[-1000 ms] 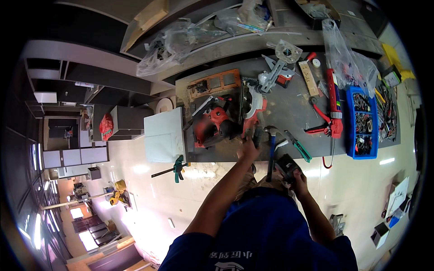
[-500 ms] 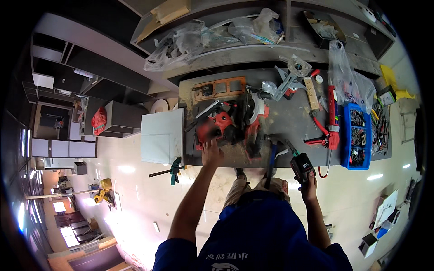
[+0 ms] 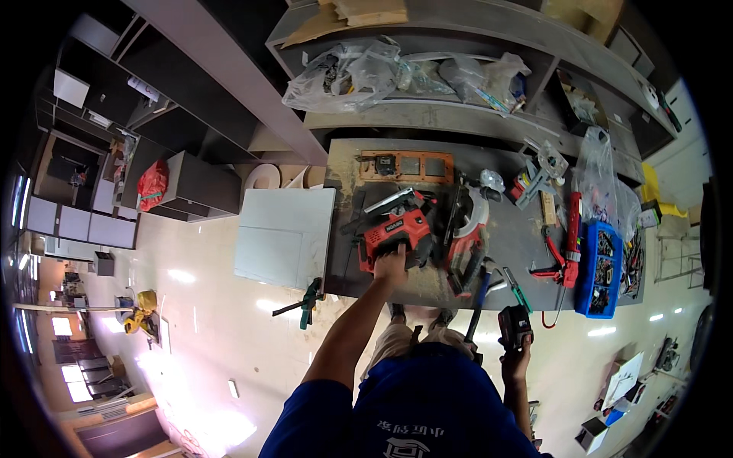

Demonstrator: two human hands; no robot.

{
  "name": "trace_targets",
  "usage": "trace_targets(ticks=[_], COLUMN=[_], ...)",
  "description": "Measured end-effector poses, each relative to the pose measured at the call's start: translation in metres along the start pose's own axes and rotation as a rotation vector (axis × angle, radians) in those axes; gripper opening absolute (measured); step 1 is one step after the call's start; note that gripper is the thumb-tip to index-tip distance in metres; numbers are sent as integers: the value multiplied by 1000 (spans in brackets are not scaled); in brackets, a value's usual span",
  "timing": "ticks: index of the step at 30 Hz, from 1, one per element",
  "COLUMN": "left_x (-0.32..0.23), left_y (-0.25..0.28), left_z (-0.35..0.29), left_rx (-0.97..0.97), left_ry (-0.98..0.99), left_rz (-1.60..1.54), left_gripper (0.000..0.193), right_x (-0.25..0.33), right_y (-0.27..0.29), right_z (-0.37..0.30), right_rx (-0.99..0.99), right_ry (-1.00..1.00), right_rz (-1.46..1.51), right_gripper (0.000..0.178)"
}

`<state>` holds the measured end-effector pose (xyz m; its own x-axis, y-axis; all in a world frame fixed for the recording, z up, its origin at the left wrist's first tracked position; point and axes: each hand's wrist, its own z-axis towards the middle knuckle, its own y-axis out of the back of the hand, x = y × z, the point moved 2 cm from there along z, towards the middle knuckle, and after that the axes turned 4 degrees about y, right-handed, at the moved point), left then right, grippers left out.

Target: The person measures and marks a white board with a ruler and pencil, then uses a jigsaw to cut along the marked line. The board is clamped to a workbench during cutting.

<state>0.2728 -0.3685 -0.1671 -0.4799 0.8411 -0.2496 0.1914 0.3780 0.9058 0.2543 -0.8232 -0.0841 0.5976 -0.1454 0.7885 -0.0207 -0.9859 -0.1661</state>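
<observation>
A red and black jigsaw (image 3: 395,232) with a silver base plate lies on its side on the left half of the grey bench. My left hand (image 3: 391,267) is closed round its black handle, the fingertips partly hidden. Off the near edge of the bench, to the right, my right hand (image 3: 517,362) grips a black battery pack (image 3: 515,327). Just right of the jigsaw sits a red circular saw (image 3: 471,223) with a silver guard. A hammer with a blue handle (image 3: 479,305) hangs over the near edge, beside a green-handled tool (image 3: 518,291).
Behind the jigsaw lies an orange slotted template (image 3: 406,166). Toward the right are a red caulking gun (image 3: 569,248), red pliers (image 3: 548,259) and a blue divided bin (image 3: 600,269) of small hardware. A white panel (image 3: 282,237) adjoins the bench at left, a green clamp (image 3: 309,303) near it.
The whole view has shifted, so the bench appears farther right and lower. My left hand has settled farther onto the jigsaw's handle. The battery pack remains in my right hand.
</observation>
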Motion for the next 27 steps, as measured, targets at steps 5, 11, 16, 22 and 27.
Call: trace_targets(ticks=[5, 11, 16, 22, 27], left_x=[-14, 37, 48, 45, 13], left_y=[87, 123, 139, 170, 170], left_z=[2, 12, -47, -141, -219], left_rx=[61, -300, -449, -440, -418], left_ry=[-94, -96, -119, -138, -10], left_rz=[-106, -486, -816, -1090, -1097], left_gripper=[89, 73, 61, 51, 50], right_x=[-13, -19, 5, 43, 25], right_y=[-26, -61, -75, -81, -48], right_z=[-23, -29, -37, -22, 8], right_rx=[-52, -42, -42, 74, 180], right_ry=[26, 88, 167, 241, 208], right_rz=[78, 85, 73, -50, 115], right_gripper=[68, 67, 65, 68, 56])
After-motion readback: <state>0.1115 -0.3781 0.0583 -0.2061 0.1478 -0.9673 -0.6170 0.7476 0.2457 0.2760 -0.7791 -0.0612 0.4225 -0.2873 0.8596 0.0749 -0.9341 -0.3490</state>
